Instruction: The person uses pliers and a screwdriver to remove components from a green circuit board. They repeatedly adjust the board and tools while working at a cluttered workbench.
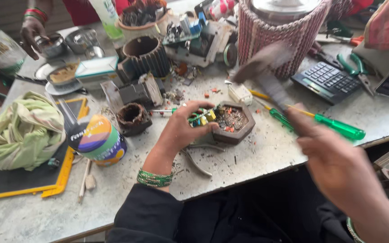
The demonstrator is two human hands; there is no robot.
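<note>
We are pinning a dark hexagonal block (236, 122) to the worktable (266, 148), well in front of the woven-covered steel jar (281, 31). Our left hand (183, 130) is curling its fingers around the block's left side and over a small circuit board (203, 117) with yellow and green parts that is sitting at that edge. Our right hand (334, 162) is clenching the handle of a hammer (260, 67), whose blurred head is hanging between the block and the jar. The block is looking thick, stiff and fairly heavy, with loose crumbs in its hollow, so we are judging its flat outer faces to be the safest hold. The board is looking light and brittle, best pinched by its edges. A green-handled screwdriver (334, 126) is lying just right of the block.
</note>
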